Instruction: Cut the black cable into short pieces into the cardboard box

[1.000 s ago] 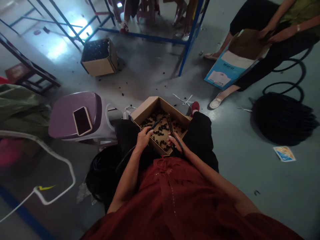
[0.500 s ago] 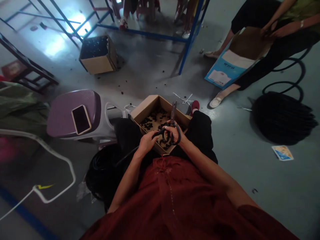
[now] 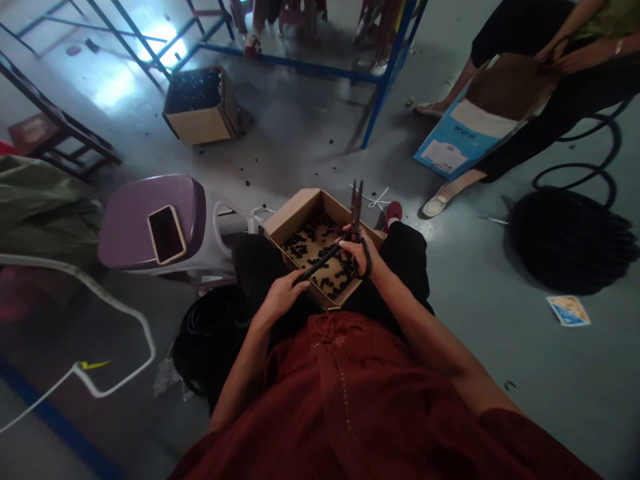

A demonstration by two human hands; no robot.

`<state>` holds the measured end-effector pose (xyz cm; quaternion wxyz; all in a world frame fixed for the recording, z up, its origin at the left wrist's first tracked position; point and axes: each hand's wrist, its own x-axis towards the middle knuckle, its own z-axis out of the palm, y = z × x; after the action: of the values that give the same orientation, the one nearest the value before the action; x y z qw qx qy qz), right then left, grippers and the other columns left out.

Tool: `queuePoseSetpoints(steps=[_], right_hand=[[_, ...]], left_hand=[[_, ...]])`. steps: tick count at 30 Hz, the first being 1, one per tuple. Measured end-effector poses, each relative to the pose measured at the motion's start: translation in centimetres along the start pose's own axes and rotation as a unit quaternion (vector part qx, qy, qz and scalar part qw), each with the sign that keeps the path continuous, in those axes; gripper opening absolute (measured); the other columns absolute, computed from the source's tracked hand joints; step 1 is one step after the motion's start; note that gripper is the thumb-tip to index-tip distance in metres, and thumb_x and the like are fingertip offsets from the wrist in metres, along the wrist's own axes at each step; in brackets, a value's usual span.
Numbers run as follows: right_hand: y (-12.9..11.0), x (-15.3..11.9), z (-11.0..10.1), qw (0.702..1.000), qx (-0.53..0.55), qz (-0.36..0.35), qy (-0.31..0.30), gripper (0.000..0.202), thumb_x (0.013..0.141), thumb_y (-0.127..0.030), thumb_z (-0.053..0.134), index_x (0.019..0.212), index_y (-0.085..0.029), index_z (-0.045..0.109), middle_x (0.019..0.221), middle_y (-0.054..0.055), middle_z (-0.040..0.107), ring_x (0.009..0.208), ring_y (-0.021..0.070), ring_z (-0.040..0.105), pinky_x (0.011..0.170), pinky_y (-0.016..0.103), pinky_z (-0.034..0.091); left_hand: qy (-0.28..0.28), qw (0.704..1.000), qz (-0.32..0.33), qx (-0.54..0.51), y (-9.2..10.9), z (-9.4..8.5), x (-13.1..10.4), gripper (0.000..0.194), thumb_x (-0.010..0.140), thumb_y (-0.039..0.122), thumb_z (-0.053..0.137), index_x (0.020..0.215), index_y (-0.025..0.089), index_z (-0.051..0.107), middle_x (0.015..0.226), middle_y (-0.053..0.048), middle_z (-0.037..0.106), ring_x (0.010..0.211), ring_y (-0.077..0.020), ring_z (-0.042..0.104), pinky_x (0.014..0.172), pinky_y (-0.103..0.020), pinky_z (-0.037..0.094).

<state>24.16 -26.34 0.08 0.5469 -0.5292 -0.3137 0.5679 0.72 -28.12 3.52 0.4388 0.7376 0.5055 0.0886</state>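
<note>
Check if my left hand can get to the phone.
Probably yes: the phone lies uncovered on the purple stool on that side, though the left hand grips the black tubing.

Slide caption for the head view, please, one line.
Left hand and right hand hold a black cord over a cardboard box of black bits, scissors in the right.

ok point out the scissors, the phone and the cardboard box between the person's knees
Scissors (image 3: 356, 221): head view, on the metal blades just above the handles.
Phone (image 3: 167, 235): head view, middle of the dark screen.
Cardboard box (image 3: 294, 217): head view, on its far left wall.
</note>
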Motion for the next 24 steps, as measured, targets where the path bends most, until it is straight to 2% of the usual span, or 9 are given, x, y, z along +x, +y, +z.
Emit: queuePoseSetpoints(steps=[3, 5, 9, 14, 16, 19, 22, 24], right_hand=[[-0.6, -0.4, 0.7, 0.998, -0.062, -0.016, 0.001, 0.040, 0.066, -0.032, 0.064, 0.100, -0.025, 0.044, 0.076, -0.003, 0.058, 0.052, 0.0100, 0.048, 0.049, 0.026, 0.041], [-1.0, -0.3, 0.6, 0.997, -0.068, -0.032, 0.017, 0.041, 0.066, -0.031, 0.065, 0.100, -0.025, 0.044, 0.077, -0.003, 0.058, 0.054, 0.0104, 0.049, 0.051, 0.026, 0.042], [-1.6, 0.4, -0.5, 0.997, -0.056, -0.056, -0.001, 0.043, 0.065, -0.029, 0.065, 0.102, -0.024, 0.044, 0.081, -0.002, 0.060, 0.060, 0.0110, 0.050, 0.057, 0.027, 0.043], [-2.6, 0.7, -1.4, 0.990, -0.098, -0.093, -0.035, 0.042, 0.065, -0.027, 0.064, 0.103, -0.024, 0.045, 0.084, -0.001, 0.060, 0.061, 0.0105, 0.050, 0.057, 0.026, 0.042], [-2.8, 0.6, -1.5, 0.987, -0.117, -0.105, -0.044, 0.042, 0.066, -0.027, 0.063, 0.104, -0.024, 0.045, 0.086, 0.000, 0.060, 0.063, 0.0110, 0.050, 0.058, 0.026, 0.042], [-2.8, 0.6, -1.3, 0.983, -0.132, -0.120, -0.048, 0.041, 0.068, -0.026, 0.062, 0.105, -0.024, 0.045, 0.086, 0.000, 0.060, 0.069, 0.0128, 0.052, 0.064, 0.027, 0.043], [-2.6, 0.5, -1.0, 0.980, -0.142, -0.130, -0.056, 0.041, 0.067, -0.025, 0.063, 0.105, -0.024, 0.046, 0.087, 0.000, 0.059, 0.075, 0.0143, 0.053, 0.070, 0.029, 0.042], [-2.5, 0.4, -0.7, 0.976, -0.155, -0.137, -0.070, 0.042, 0.067, -0.024, 0.063, 0.105, -0.025, 0.046, 0.088, 0.000, 0.059, 0.077, 0.0146, 0.053, 0.073, 0.029, 0.042]], left_hand=[[0.060, 0.998, 0.035, -0.005, 1.0, 1.3, 1.9, 0.030, 0.085, 0.026, 0.050, 0.112, 0.020, 0.061, 0.113, -0.005, 0.065, 0.104, -0.0186, 0.059, 0.093, -0.030, 0.043], [0.080, 0.996, 0.049, -0.010, 1.2, 2.0, 2.6, 0.030, 0.085, 0.025, 0.050, 0.112, 0.020, 0.061, 0.114, -0.005, 0.065, 0.106, -0.0186, 0.058, 0.095, -0.030, 0.042], [0.040, 0.998, 0.047, -0.012, 0.4, 2.2, 1.9, 0.032, 0.087, 0.027, 0.047, 0.116, 0.020, 0.058, 0.109, -0.006, 0.066, 0.101, -0.0181, 0.060, 0.089, -0.028, 0.044], [-0.027, 1.000, -0.009, -0.011, -2.0, 1.2, -0.6, 0.037, 0.091, 0.036, 0.036, 0.116, 0.018, 0.057, 0.079, -0.001, 0.066, 0.066, -0.0128, 0.059, 0.065, -0.023, 0.045], [-0.029, 0.999, -0.026, -0.010, -2.6, 0.7, -1.3, 0.038, 0.090, 0.039, 0.039, 0.113, 0.017, 0.059, 0.077, -0.001, 0.065, 0.064, -0.0120, 0.057, 0.062, -0.022, 0.043], [0.003, 0.999, -0.036, -0.005, -2.7, 0.5, -1.6, 0.038, 0.088, 0.040, 0.042, 0.112, 0.017, 0.060, 0.074, 0.000, 0.065, 0.067, -0.0127, 0.059, 0.065, -0.022, 0.044], [0.024, 1.000, -0.017, -0.011, -2.0, 0.9, -0.7, 0.035, 0.088, 0.037, 0.041, 0.110, 0.018, 0.062, 0.076, -0.001, 0.066, 0.071, -0.0132, 0.060, 0.068, -0.022, 0.044], [0.015, 0.999, 0.001, -0.030, -1.4, 1.5, 0.3, 0.036, 0.088, 0.037, 0.041, 0.111, 0.019, 0.062, 0.080, -0.002, 0.066, 0.072, -0.0134, 0.060, 0.067, -0.022, 0.045]])
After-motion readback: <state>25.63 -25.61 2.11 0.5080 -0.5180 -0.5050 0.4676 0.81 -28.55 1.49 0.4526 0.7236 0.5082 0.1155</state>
